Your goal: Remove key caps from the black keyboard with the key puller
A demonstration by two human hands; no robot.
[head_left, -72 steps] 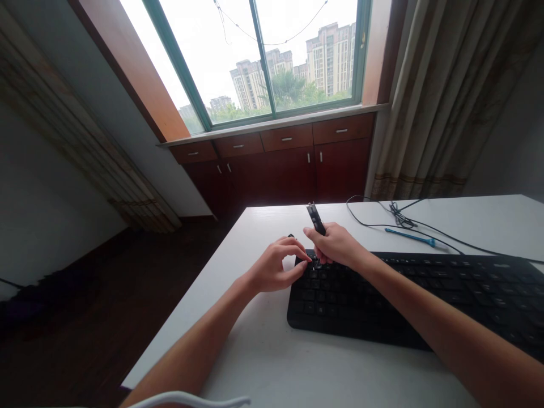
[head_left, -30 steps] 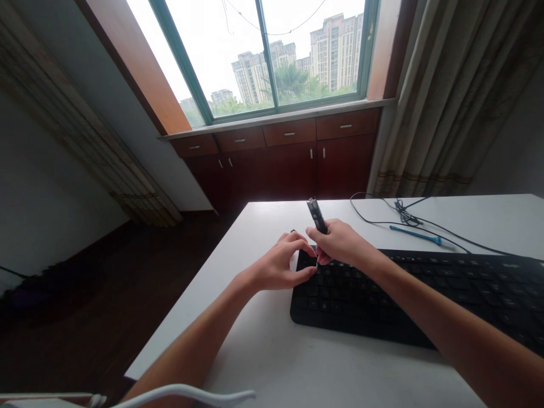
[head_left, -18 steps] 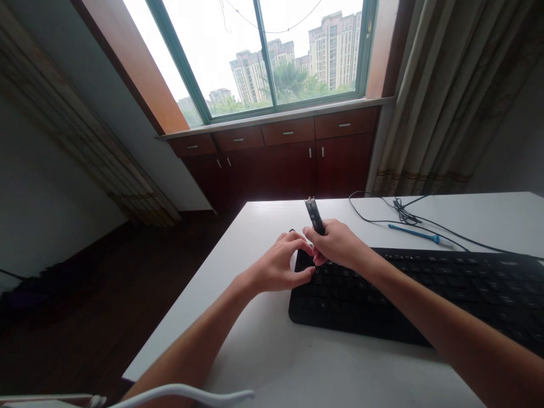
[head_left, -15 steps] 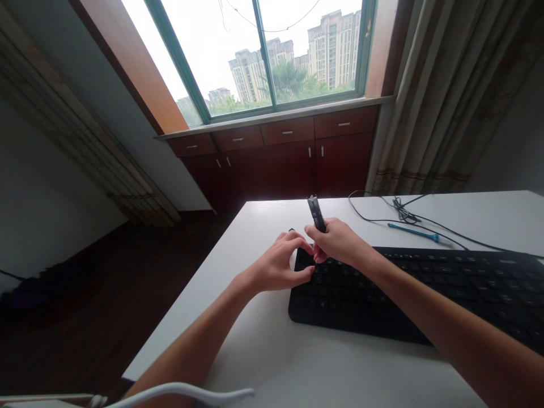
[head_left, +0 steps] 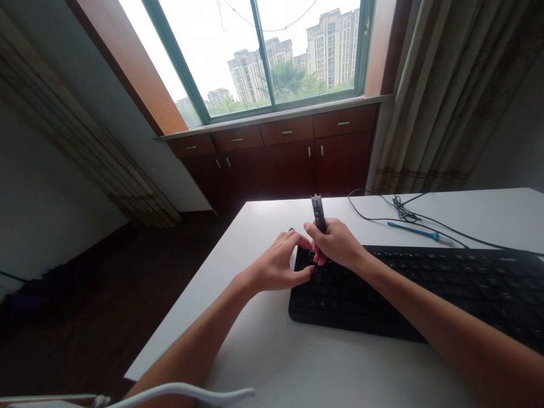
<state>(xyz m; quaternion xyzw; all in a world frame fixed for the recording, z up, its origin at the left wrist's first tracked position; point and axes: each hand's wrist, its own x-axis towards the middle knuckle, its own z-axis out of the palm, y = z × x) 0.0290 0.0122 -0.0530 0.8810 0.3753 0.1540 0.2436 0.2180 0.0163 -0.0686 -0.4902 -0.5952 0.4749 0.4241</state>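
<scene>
A black keyboard (head_left: 408, 294) lies on the white table. My right hand (head_left: 335, 241) is closed round a slim black handheld tool (head_left: 318, 212), held nearly upright over the keyboard's far left corner. Small metal prongs show at its top end; its lower part is hidden in my fingers. My left hand (head_left: 278, 262) rests at that same corner, thumb and fingers curved apart with a gap between them. Its thumb tip is over the keys, and its fingertips come close to my right fingers. I see nothing held in it.
Behind the keyboard lie a thin blue stick (head_left: 414, 230) with a thicker end and a bundled black cable (head_left: 403, 211). A white curved bar (head_left: 191, 391) crosses the near left edge. Dark red cabinets (head_left: 280, 164) stand under the window beyond the table (head_left: 263, 226).
My right hand has tipped the black tool slightly more upright, its top shifting a little to the right. My left hand stays at the keyboard's corner.
</scene>
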